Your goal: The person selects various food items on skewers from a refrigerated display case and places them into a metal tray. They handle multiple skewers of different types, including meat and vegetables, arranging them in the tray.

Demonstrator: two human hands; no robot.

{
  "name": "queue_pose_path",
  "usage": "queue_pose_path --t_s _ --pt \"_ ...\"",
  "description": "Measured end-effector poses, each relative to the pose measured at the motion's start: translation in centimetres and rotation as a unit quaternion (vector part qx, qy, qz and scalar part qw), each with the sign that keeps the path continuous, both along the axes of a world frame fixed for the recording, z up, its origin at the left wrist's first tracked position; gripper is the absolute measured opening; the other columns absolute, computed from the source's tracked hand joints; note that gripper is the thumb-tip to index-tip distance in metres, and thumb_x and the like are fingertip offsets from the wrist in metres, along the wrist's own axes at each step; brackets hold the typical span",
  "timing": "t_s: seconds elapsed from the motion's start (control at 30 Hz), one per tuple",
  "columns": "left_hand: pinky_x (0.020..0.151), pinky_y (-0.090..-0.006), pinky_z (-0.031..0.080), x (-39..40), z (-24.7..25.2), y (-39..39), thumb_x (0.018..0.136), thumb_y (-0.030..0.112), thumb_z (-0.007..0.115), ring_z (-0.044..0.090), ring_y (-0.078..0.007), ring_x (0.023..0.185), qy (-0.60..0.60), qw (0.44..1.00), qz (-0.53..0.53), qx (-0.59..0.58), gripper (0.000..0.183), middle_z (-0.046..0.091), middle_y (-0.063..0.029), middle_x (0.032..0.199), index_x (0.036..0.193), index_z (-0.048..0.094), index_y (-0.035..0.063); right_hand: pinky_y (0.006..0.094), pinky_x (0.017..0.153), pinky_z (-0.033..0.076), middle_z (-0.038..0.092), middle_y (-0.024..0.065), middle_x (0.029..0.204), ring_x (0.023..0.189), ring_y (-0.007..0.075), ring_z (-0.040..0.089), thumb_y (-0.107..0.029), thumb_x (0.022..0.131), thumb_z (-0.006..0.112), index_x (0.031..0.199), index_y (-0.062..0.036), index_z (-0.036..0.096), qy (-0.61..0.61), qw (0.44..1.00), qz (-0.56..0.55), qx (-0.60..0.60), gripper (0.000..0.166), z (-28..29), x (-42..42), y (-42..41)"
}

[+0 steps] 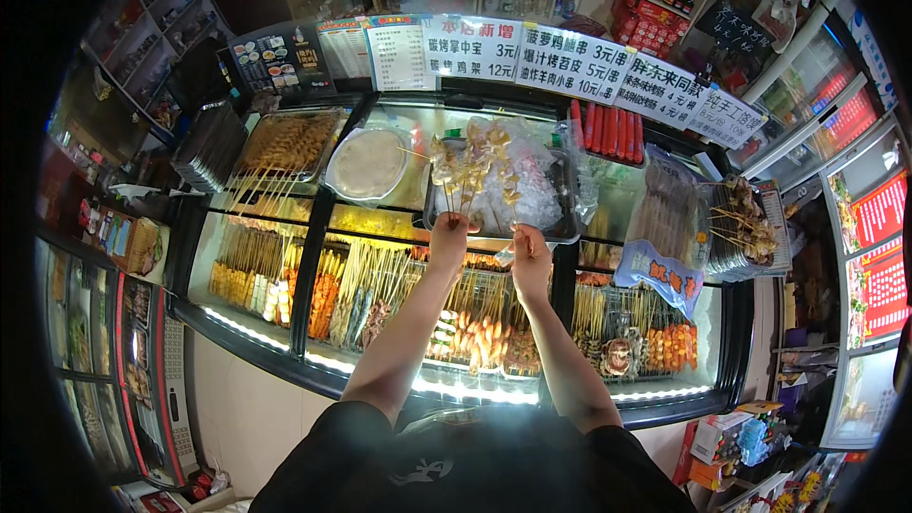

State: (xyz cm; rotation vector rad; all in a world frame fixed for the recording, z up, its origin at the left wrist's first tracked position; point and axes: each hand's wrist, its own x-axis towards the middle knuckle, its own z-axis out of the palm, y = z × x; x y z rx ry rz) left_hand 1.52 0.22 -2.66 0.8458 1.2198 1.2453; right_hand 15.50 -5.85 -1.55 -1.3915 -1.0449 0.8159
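Both arms reach over a glass display case filled with skewers. My left hand [450, 241] grips the sticks of several skewers of pale yellowish meat [467, 157], which fan out upward from the fist. A similar skewer [509, 182] stands upright from my right hand [531, 263], its stick pinched between thumb and fingers. Behind the skewers lies a clear plastic bag [531, 189] of whitish contents, in a dark metal tray [574, 224] on top of the case. One further stick [413, 152] points out leftward from the bunch.
Left of the tray sit a round white plastic-covered dish [370, 164] and a tray of brown skewers [288, 142]. To the right are red sausages [613, 132], a bag of pale skewers [666, 214] and stacked trays topped with skewers [744, 221]. Price signs [474, 50] line the back edge.
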Motion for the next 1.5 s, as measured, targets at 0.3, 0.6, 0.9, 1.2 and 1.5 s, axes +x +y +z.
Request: queue_pose_path --t_s 0.3,0.6,0.9,1.2,1.5 --pt "0.065 -0.0279 0.046 1.0 -1.2 -0.8 0.085 -0.002 0.056 0.062 -0.0167 0.072 -0.043 0.997 0.011 0.068 0.012 0.056 -0.0059 0.076 0.082 0.046 0.0043 0.0226 0.054 0.040 0.054 0.0012 0.067 0.059 0.0074 0.050 -0.017 0.094 0.051 0.105 -0.0026 0.060 0.030 0.998 -0.018 -0.053 0.020 -3.0 1.2 0.3" --pt "0.062 -0.0403 0.045 0.3 2.6 -3.5 0.089 0.001 0.048 0.058 -0.0371 0.072 0.319 0.936 -0.019 0.150 0.009 0.058 -0.0181 0.081 0.097 0.050 0.0038 0.0203 0.059 0.036 0.051 -0.0009 0.069 0.063 0.0047 0.044 -0.014 0.097 0.044 0.108 -0.0020 0.057 -0.033 0.995 -0.072 0.054 0.020 5.0 0.4 -1.4" --pt "0.062 -0.0455 0.047 -0.9 2.7 -3.9 0.084 -0.005 0.044 0.058 -0.0383 0.075 0.462 0.866 -0.059 0.183 0.053 0.054 -0.0207 0.090 0.133 0.044 0.0139 0.0273 0.052 0.040 0.056 0.0071 0.065 0.056 0.0128 0.050 -0.011 0.094 0.050 0.102 -0.0024 0.058 -0.129 0.989 -0.061 0.021 0.015 0.8 0.7 -0.3" --pt "0.061 -0.0445 0.047 -0.8 2.5 -3.1 0.086 0.000 0.048 0.057 -0.0361 0.070 0.544 0.821 -0.051 0.166 0.047 0.054 -0.0204 0.080 0.130 0.050 0.0155 0.0265 0.052 0.041 0.055 0.0077 0.063 0.055 0.0124 0.052 -0.011 0.094 0.050 0.102 -0.0036 0.058 -0.115 0.992 -0.053 0.021 0.014 -1.2 1.4 -0.1" --pt "0.066 -0.0430 0.050 -0.5 3.2 -2.8 0.083 -0.004 0.046 0.058 -0.0362 0.076 0.533 0.830 -0.069 0.148 0.052 0.055 -0.0220 0.089 0.132 0.048 0.0136 0.0295 0.057 0.044 0.063 0.0106 0.078 0.066 0.0165 0.059 -0.013 0.094 0.051 0.103 -0.0028 0.059 -0.132 0.987 -0.087 -0.025 0.016 -1.1 1.8 -1.0"
